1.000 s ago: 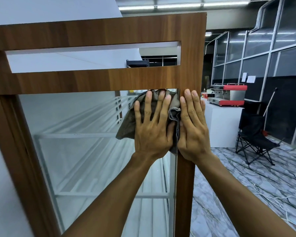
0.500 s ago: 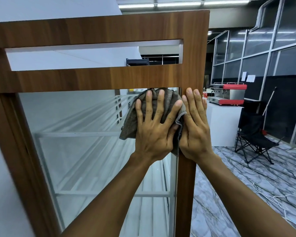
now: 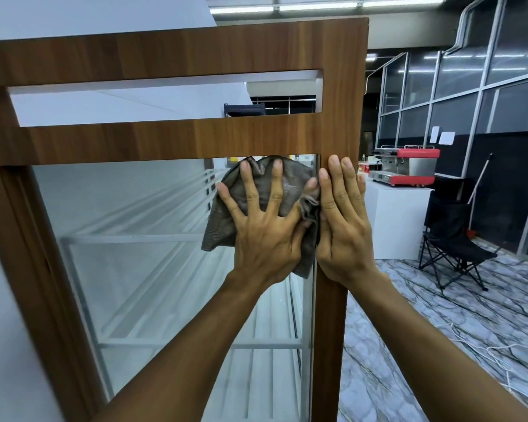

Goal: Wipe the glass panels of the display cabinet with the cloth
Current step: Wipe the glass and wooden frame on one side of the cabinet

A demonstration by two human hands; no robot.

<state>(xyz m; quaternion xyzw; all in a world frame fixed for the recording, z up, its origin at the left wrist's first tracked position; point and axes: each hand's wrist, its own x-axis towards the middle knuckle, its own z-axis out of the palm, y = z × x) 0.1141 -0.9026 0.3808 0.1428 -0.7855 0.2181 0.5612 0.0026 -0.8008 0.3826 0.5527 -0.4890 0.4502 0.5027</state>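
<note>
A wooden-framed display cabinet fills the left and middle of the head view, with a large glass panel below its crossbar. My left hand lies flat with fingers spread, pressing a grey-brown cloth against the glass at its upper right corner. My right hand rests flat, fingers together, on the cabinet's right wooden post, touching the cloth's edge. White shelves show through the glass.
A white counter with a red espresso machine stands to the right. A black folding chair sits beside it on the marble-patterned floor. White cables trail across the floor at lower right.
My left hand's fingers have spread wider over the cloth, which has bunched up closer under the crossbar. The right hand has stayed on the post.
</note>
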